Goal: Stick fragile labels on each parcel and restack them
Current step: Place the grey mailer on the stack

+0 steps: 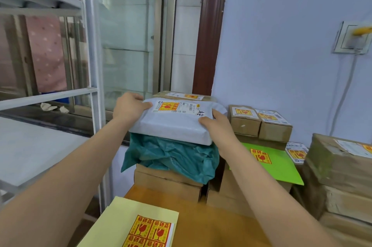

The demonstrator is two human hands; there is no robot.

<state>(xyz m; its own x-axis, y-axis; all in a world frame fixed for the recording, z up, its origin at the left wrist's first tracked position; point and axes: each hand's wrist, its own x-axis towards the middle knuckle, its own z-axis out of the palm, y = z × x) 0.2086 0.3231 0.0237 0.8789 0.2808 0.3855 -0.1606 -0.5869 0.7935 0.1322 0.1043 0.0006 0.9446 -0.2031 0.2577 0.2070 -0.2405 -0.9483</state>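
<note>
Nearest, at the bottom edge, a sheet of fragile labels lies on a pale yellow backing sheet on the wooden table; the stickers are yellow and red with a broken-glass mark.

Beyond it, both forearms reach forward to a stack of parcels. At the base sit flat cardboard boxes. On them lies a crumpled teal plastic bag parcel. On top of the teal one rests a grey mailer parcel, which already carries a fragile label next to its white shipping label. The left hand grips the grey parcel's far left corner, thumb lying on the top face. The right hand grips its near right edge, thumb on top and fingers wrapped round the side.

To the right, a green envelope with a fragile sticker lies on more boxes, and two small cardboard boxes with labels stand side by side behind it. A taller pile of brown boxes stands at the far right.

Behind the grey parcel, another labelled box sits against the wall. A metal shelf rack stands at the left, and a wall socket with a cable is on the blue wall.
</note>
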